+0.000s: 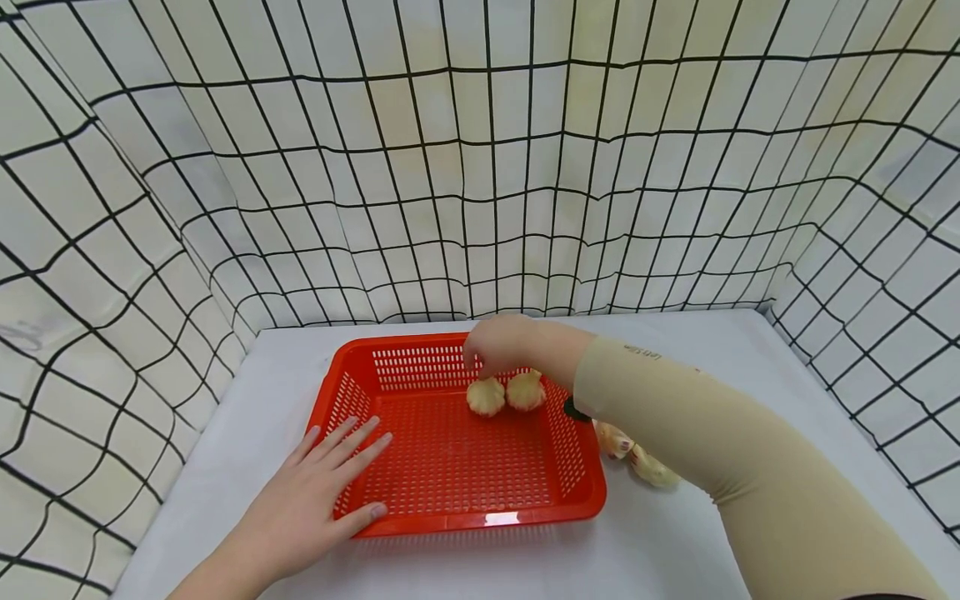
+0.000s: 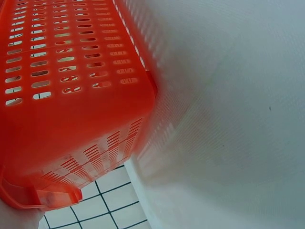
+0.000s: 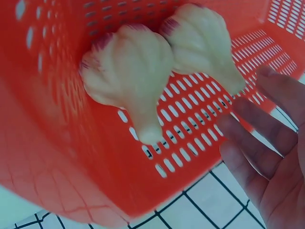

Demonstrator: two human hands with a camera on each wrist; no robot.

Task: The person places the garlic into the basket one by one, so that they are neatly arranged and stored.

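Note:
Inside a red slotted plastic basket (image 1: 450, 522), two pale garlic bulbs lie side by side near the back right. In the right wrist view, the left bulb (image 3: 128, 76) and the right bulb (image 3: 200, 43) show purple-tinged bases and thick stems. My right hand (image 1: 504, 343) hangs over the basket's back edge. Its fingers (image 3: 250, 117) are loosely bent beside the right bulb's stem and hold nothing; whether a fingertip touches the stem I cannot tell. With fingers spread, my left hand (image 1: 311, 500) rests at the basket's left front corner. In the left wrist view only the basket's outside (image 2: 71, 124) shows.
Two more garlic bulbs, one (image 1: 613, 439) behind the other (image 1: 652, 468), lie on the white table (image 1: 675, 550) right of the basket, partly behind my right forearm. A black-grid net (image 1: 495, 200) over white cloth encloses the back and sides.

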